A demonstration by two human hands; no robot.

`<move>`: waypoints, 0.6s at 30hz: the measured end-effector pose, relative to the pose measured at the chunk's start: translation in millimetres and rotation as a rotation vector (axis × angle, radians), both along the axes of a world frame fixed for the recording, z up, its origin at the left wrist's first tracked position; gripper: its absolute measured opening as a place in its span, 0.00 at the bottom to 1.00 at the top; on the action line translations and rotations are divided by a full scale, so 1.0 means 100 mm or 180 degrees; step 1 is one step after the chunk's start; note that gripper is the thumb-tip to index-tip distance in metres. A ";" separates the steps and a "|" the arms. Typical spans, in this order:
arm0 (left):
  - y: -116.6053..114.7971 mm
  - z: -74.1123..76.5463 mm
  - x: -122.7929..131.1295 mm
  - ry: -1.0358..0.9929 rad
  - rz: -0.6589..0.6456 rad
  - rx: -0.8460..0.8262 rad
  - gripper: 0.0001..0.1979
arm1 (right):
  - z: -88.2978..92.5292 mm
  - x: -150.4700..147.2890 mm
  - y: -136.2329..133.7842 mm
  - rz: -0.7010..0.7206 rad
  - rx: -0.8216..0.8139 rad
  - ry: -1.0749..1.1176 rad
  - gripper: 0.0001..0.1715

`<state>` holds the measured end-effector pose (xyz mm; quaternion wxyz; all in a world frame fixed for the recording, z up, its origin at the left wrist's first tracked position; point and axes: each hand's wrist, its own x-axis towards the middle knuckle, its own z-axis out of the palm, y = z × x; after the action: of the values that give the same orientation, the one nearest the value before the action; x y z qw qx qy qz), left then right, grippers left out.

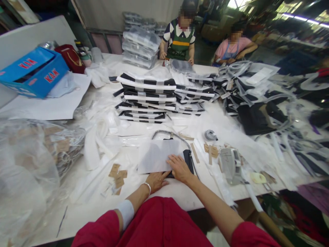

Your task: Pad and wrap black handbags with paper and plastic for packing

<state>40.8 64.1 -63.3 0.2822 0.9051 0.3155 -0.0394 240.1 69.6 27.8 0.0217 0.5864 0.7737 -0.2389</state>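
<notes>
A thin white translucent sheet [154,157] lies over a dark handbag [188,158] on the table in front of me. The bag's right end shows past the sheet, and its strap [160,132] curves round behind with a metal fitting. My right hand [180,168] rests on the sheet's right part, fingers stretched out and pressing down. At the near edge of bag and sheet lies my left hand [156,182], its fingers apart and the index finger touching that edge. Neither hand is closed round anything. Most of the bag is hidden under the sheet.
Stacked wrapped bags [149,92] stand behind, with more bags [259,116] at right. A tape dispenser [230,164], a grey roll [210,134] and brown tags [118,176] lie nearby. Plastic bagging [23,171] covers the left. Two people sit across the table.
</notes>
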 end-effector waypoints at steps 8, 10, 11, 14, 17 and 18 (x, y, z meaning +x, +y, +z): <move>0.04 0.06 -0.03 -0.0349 0.0065 -0.0045 0.32 | -0.03 -0.13 0.07 -0.0049 -0.0177 -0.0032 0.32; 0.05 0.07 -0.04 -0.0404 0.0085 -0.0141 0.34 | 0.01 -0.06 0.05 0.0019 -0.0137 -0.0039 0.26; 0.05 0.08 -0.05 -0.0433 0.0082 -0.0192 0.34 | 0.03 -0.02 0.04 0.0030 -0.0106 -0.0066 0.24; 0.08 0.12 -0.06 -0.0537 0.0062 -0.0213 0.33 | 0.14 0.08 -0.04 -0.0115 0.0105 -0.0226 0.21; 0.11 0.15 -0.06 -0.0759 0.0041 0.0021 0.32 | 0.22 0.05 -0.15 -0.0274 0.0308 -0.0445 0.21; 0.11 0.15 -0.06 -0.0841 0.0021 0.0112 0.32 | 0.23 0.01 -0.20 -0.0279 0.0343 -0.0535 0.21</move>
<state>34.6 75.1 -47.9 0.3055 0.9062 0.2792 0.0866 240.9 50.1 50.4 0.0445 0.6380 0.7545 -0.1477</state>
